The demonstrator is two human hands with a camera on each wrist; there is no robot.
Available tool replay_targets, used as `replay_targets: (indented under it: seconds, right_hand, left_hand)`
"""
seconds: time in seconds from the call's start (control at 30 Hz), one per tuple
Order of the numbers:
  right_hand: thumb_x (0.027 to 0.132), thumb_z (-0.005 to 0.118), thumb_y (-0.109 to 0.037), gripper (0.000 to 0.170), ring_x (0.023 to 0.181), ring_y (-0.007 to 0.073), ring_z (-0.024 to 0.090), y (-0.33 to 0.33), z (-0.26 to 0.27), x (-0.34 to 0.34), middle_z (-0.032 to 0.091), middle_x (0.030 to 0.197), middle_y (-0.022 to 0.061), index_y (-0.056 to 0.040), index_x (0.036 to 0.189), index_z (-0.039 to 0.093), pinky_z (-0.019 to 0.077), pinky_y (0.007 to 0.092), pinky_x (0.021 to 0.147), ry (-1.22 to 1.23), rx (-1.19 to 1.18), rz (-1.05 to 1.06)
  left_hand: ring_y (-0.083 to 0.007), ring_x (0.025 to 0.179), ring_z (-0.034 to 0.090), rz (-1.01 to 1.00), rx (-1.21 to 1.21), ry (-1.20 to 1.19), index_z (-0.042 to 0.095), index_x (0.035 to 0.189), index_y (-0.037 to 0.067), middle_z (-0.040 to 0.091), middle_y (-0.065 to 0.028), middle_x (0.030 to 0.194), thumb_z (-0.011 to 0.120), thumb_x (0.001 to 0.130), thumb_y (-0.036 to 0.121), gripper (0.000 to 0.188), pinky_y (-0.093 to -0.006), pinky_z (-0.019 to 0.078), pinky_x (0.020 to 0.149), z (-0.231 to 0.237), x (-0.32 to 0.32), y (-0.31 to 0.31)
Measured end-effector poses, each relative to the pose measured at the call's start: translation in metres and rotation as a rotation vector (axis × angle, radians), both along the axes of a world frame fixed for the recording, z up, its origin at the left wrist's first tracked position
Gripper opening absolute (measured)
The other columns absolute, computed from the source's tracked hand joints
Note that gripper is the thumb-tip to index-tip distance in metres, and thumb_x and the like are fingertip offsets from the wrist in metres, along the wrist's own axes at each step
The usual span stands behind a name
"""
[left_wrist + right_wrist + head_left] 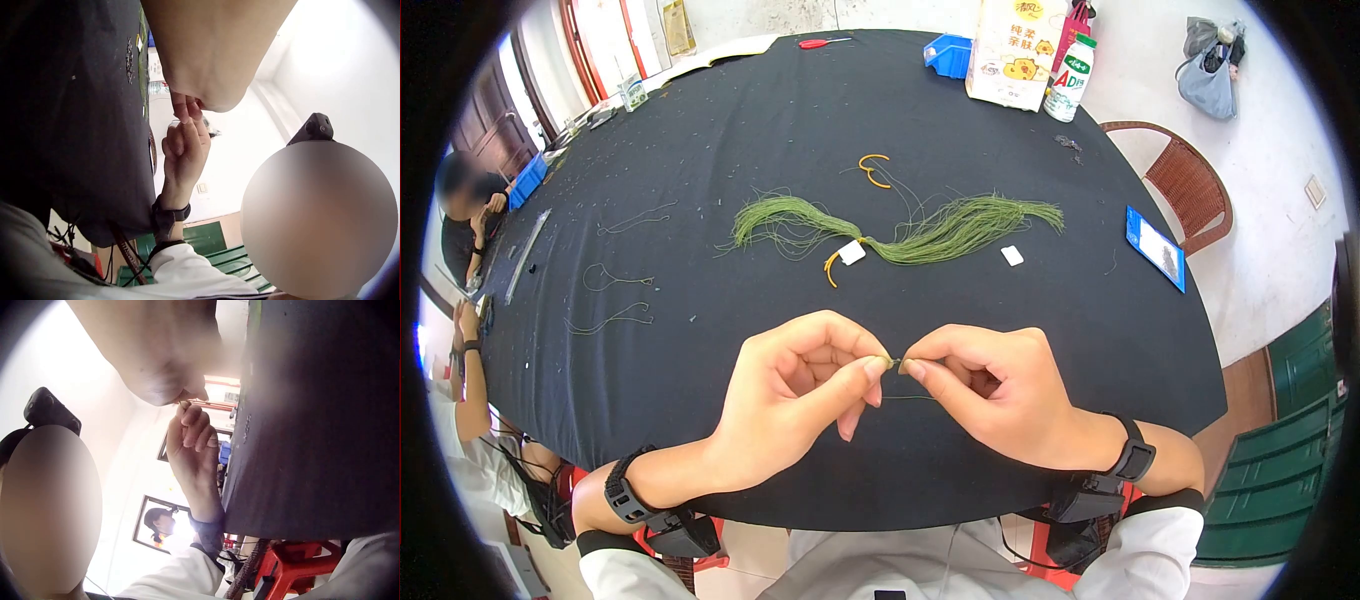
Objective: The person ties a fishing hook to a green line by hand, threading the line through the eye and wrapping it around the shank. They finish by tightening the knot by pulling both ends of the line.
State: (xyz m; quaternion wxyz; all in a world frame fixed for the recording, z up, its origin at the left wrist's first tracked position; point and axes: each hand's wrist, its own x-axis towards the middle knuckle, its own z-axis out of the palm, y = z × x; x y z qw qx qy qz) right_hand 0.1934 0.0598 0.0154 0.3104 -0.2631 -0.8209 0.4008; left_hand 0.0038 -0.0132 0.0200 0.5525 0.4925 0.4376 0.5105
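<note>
My left hand [795, 390] and right hand [1010, 395] meet fingertip to fingertip near the front of the table. Each pinches a thin green thread [895, 363] between thumb and forefinger, with a short bit showing in the gap. More of the thread shows as a fine line just below the fingertips. In the left wrist view, the right hand [187, 153] reaches up to the left fingertips; the right wrist view shows the left hand [194, 440] from the other side. Beyond the hands lies a bundle of green threads [960, 230], bound at its middle.
White tags [1012, 256] and curved yellow pieces [832, 268] lie by the bundle. Looped threads [615, 278] are at the left. A blue packet [1155, 248] lies at the right edge; a bottle [1070, 80], paper bag [1015, 55] and blue bin [948, 56] stand behind. Other people sit left.
</note>
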Motion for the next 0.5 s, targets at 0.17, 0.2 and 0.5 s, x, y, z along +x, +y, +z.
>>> replay_targets:
  seconds: [0.17,0.2,0.5]
  right_hand:
    - [0.083,0.063,-0.009,0.005,0.040,0.0093,0.044,-0.0013,0.0003,-0.0002,0.051,0.049,0.0058,-0.0045,0.084,0.064,0.0338,0.0259,0.041,-0.008,0.018,0.041]
    - [0.083,0.063,-0.009,0.005,0.040,0.0093,0.044,-0.0015,-0.0001,-0.0004,0.051,0.049,0.0058,-0.0046,0.084,0.064,0.0340,0.0259,0.041,-0.005,0.019,0.056]
    - [0.083,0.064,-0.010,0.006,0.041,0.0125,0.050,-0.0043,0.0018,-0.0001,0.055,0.052,0.0075,-0.0044,0.085,0.065,0.0367,0.0263,0.042,-0.031,-0.016,0.079]
  left_hand:
    - [-0.0070,0.062,0.054,0.001,0.001,-0.014,0.056,0.098,-0.005,0.061,-0.0082,0.081,0.053,0.092,0.003,0.010,-0.0206,0.0443,0.053,0.0003,0.0000,0.0001]
    - [-0.0070,0.062,0.054,0.000,0.002,-0.016,0.056,0.098,-0.005,0.061,-0.0082,0.081,0.053,0.092,0.003,0.010,-0.0205,0.0443,0.053,-0.0003,-0.0001,0.0003]
    - [-0.0064,0.057,0.055,0.112,0.175,0.163,0.056,0.095,-0.003,0.061,-0.0067,0.076,0.054,0.091,0.002,0.007,-0.0185,0.0435,0.049,-0.0046,0.0041,-0.0002]
